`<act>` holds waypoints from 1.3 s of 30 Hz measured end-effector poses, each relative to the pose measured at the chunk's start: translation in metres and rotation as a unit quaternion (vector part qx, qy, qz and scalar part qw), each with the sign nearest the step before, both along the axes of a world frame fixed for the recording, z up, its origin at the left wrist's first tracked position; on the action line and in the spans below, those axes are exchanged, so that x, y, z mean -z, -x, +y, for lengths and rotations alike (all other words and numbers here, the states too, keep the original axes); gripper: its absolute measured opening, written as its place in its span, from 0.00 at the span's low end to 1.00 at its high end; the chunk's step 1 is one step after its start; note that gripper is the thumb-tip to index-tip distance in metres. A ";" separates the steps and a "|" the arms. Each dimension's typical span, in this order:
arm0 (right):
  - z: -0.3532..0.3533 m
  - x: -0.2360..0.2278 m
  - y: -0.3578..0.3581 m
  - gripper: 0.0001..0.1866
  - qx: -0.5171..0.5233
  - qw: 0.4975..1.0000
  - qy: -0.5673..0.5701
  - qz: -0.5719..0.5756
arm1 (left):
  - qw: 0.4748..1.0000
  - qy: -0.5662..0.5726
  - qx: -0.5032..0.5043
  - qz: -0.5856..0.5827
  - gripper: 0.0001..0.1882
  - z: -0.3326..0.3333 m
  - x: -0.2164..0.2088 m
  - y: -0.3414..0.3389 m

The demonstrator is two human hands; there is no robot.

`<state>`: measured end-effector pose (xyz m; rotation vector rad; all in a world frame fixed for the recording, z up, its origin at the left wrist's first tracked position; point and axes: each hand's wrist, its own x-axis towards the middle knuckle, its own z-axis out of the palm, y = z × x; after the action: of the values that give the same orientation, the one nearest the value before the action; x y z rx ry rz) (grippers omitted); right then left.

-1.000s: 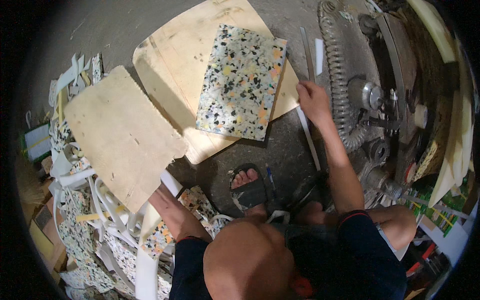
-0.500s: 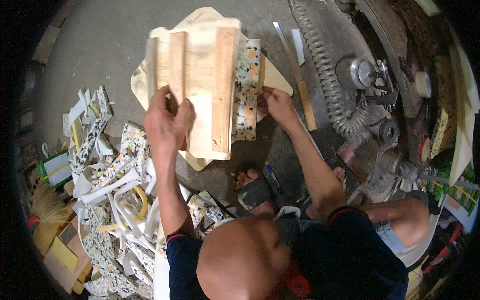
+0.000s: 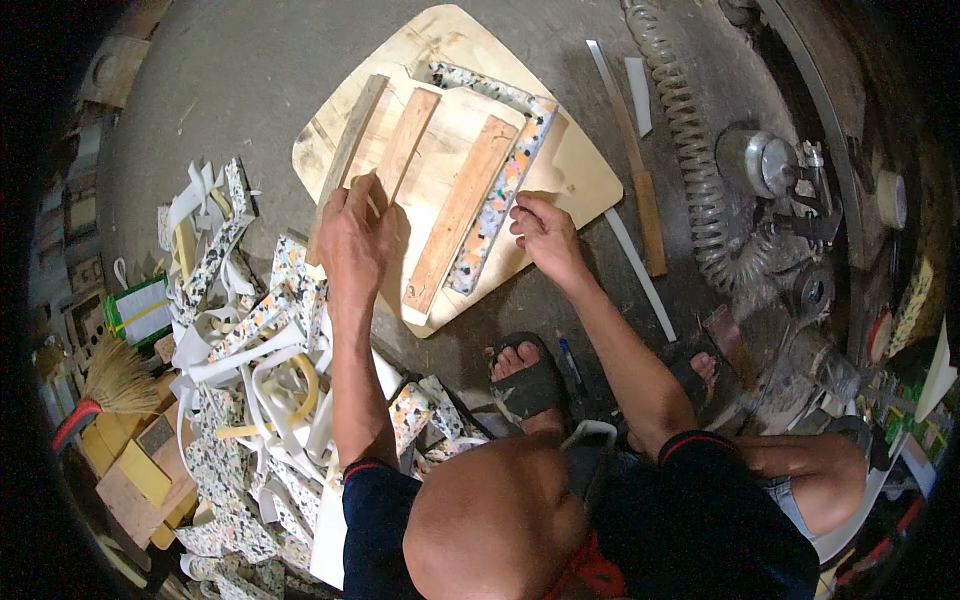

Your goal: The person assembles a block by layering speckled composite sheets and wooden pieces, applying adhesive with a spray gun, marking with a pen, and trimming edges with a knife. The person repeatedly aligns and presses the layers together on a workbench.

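A light plywood panel with three wooden strips [image 3: 462, 215] fixed on it lies over a sheet of speckled foam [image 3: 508, 190], whose edge shows along the panel's right and far sides. Underneath both is a larger plywood board [image 3: 570, 165] with rounded corners, turned at an angle on the floor. My left hand [image 3: 358, 235] grips the panel by its strips at the near left. Close beside the foam's right edge, my right hand [image 3: 547, 238] has its fingers curled in; whether anything is between them is hidden.
Speckled foam and white offcuts [image 3: 240, 400] are heaped at left, near a straw broom [image 3: 125, 380]. A long wooden-handled blade [image 3: 640, 190], a white strip [image 3: 642, 275] and a coiled air hose [image 3: 690, 140] lie right. My sandalled foot [image 3: 528, 375] is near the board, beside a pen [image 3: 570, 362].
The stripped panel has tilted clockwise and come down over the foam, which now lines up with its right edge. More of the larger board shows. My right hand has drawn slightly back, fingers curled.
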<state>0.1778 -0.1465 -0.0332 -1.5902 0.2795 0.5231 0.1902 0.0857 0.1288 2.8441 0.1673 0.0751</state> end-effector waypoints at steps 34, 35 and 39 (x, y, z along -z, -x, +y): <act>0.037 -0.107 0.083 0.11 -0.087 0.978 -0.015 -0.191 | 0.644 0.682 -0.309 -0.156 0.08 0.004 0.005 0.000; 0.047 -0.108 0.081 0.13 -0.086 0.985 -0.035 -0.147 | 0.607 0.713 -0.318 -0.150 0.09 -0.001 0.004 0.004; 0.087 -0.103 0.050 0.16 -0.029 0.983 -0.143 -0.112 | 0.517 0.781 -0.326 -0.130 0.12 -0.024 0.013 0.019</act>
<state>0.1274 -0.0594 0.0700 -1.3645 -0.0138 0.4034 0.1716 0.0619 0.1160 0.7898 0.7462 0.3044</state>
